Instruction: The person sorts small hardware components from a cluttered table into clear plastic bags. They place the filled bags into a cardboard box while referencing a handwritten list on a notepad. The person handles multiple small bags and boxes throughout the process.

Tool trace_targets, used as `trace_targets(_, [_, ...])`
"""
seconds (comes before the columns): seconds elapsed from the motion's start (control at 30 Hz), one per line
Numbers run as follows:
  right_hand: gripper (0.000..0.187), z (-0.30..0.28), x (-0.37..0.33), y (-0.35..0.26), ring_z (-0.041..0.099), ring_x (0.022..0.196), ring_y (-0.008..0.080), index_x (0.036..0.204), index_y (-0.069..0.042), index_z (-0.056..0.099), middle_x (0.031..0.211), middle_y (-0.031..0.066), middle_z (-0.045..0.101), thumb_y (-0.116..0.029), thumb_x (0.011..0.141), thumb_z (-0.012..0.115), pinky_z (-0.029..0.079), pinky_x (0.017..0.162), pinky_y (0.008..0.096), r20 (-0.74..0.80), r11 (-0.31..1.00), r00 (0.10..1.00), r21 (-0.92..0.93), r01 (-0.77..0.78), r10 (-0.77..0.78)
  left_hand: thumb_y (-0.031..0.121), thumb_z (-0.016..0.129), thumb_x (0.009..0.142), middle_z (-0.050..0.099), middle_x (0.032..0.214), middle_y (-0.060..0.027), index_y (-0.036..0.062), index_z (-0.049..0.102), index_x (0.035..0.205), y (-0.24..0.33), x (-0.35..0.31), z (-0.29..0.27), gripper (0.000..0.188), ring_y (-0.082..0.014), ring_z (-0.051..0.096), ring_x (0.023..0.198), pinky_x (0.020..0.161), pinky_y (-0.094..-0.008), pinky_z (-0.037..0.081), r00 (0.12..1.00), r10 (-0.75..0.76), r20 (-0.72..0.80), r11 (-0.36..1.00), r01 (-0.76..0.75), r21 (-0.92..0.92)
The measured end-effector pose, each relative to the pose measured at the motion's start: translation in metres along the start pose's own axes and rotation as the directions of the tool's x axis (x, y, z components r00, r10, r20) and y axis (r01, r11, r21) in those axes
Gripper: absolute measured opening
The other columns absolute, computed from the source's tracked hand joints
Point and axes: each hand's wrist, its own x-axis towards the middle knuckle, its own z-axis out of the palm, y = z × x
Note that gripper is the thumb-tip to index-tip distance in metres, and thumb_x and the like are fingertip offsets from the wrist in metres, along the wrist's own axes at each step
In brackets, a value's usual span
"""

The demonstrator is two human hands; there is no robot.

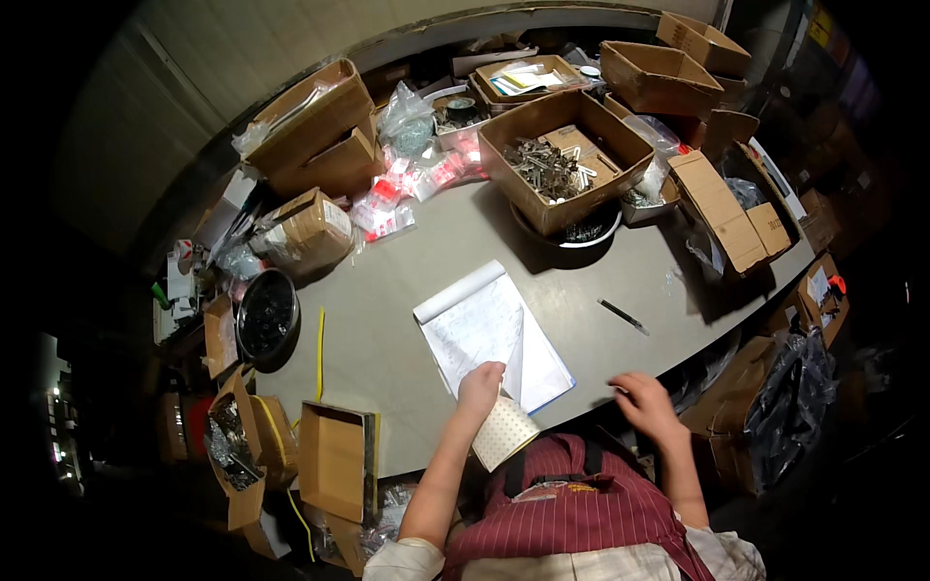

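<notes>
Pad lies open in the centre of the frame, tilted on the grey surface, its upper sheets rolled back along the top edge. Its lower left corner is at the left hand, which is closed, thumb and fingers pinching the page there; the page lifts in a fold that runs up toward the middle of the pad. A cream dotted sheet hangs just below that hand, over the near edge of the surface; whether it belongs to the pad I cannot tell.

The right hand is at the lower right of centre, apart from the pad and to its right, fingers loosely curled, with nothing visible in its grip. Above it in the frame a dark pen lies slantwise on the surface, touching neither the hand nor the pad.

In the upper centre, an open box of metal parts sits over a round basin. Left of the box are red and clear bags; a black bowl stands at the left, near a yellow strap.
</notes>
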Motion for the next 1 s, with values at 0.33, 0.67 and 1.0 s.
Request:
trace_targets(0.33, [0.038,0.109,0.095,-0.075,0.056,0.130,0.0354,0.118,-0.005,0.072,0.125,0.0133,0.068,-0.009,0.080,0.074,0.038,0.116,0.0500,0.313,0.843,0.833,-0.149,0.517,-0.456,0.031,0.053,0.107,0.078,0.092,-0.0112,0.0064,0.072,0.126,-0.025,-0.038,0.019,0.036,-0.0255,0.073,0.086,0.082,-0.0351,0.055,0.971,0.187,-0.151,0.980,-0.174,0.095])
trace_targets(0.67, [0.053,0.121,0.086,0.020,0.050,0.132,0.0322,0.126,-0.009,0.063,0.130,0.0081,0.061,-0.036,0.085,0.080,0.031,0.115,0.0691,0.470,0.753,0.766,-0.274,0.598,-0.437,0.034,0.052,0.108,0.076,0.086,-0.0065,-0.0004,0.073,0.121,-0.060,-0.064,-0.006,0.042,-0.0165,0.067,0.085,0.086,-0.0311,0.052,0.905,-0.205,-0.373,0.929,0.060,-0.365])
trace_targets(1.0, [0.064,0.103,0.100,0.032,0.051,0.126,0.0334,0.128,-0.014,0.056,0.131,0.0095,0.056,-0.031,0.075,0.087,0.041,0.100,0.0497,0.382,0.701,0.670,-0.077,0.709,-0.637,0.030,0.050,0.111,0.066,0.096,-0.0073,-0.0048,0.068,0.114,-0.035,-0.029,-0.011,0.040,-0.0157,0.060,0.090,0.082,-0.0294,0.048,0.673,-0.225,-0.705,0.786,-0.302,-0.539])
